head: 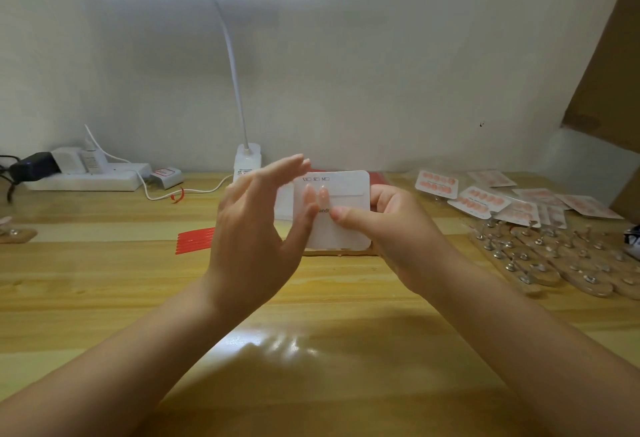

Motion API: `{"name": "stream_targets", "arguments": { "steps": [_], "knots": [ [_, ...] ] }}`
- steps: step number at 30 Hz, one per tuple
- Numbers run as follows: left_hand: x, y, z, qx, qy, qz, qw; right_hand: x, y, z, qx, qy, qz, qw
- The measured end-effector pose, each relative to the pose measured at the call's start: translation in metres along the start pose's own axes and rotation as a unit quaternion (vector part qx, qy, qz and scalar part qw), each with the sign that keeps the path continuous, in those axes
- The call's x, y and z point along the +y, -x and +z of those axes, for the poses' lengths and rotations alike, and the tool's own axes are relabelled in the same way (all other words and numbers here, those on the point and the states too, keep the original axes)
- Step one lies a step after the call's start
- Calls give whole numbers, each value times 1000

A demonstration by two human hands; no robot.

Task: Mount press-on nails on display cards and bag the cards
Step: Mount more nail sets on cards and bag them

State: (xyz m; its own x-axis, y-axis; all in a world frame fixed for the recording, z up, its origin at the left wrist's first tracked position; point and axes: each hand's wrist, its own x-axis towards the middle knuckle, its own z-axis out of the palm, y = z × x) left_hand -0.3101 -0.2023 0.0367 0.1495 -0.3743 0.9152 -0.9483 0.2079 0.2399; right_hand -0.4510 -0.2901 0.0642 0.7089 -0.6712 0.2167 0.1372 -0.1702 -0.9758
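Your right hand [394, 225] has the grip: fingers curled behind the white display card [337, 209] and the thumb pressed flat on its face, holding it upright above the table [104, 298] at the centre of the frame. Your left hand [258, 225] grips nothing; its fingers are straight and spread, with the thumb tip touching the card's left edge. Two pale pink press-on nails [316, 194] sit side by side on the card's upper left part, under small printed size boxes.

At the right of the frame lie finished cards [479, 202] carrying rows of pink nails, and just below them wooden strips with metal nail stands [554, 256]. Left of the card, red strips [194, 241] lie on the table. Along the back stand a lit desk lamp [247, 159] and, at the left, a power strip [86, 177].
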Motion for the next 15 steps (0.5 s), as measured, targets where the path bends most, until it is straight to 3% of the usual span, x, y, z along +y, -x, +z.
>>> {"name": "stream_targets", "arguments": {
  "steps": [4,8,15],
  "knots": [
    [2,-1,-1,-9,62,-84,995,0,-1,-1,-17,-43,10,999],
    [3,-2,-1,-14,202,-184,962,0,-1,-2,-32,-93,25,995],
    [5,-1,-1,-18,290,-203,935,2,-1,-2,-24,-118,17,993]
  ]
}}
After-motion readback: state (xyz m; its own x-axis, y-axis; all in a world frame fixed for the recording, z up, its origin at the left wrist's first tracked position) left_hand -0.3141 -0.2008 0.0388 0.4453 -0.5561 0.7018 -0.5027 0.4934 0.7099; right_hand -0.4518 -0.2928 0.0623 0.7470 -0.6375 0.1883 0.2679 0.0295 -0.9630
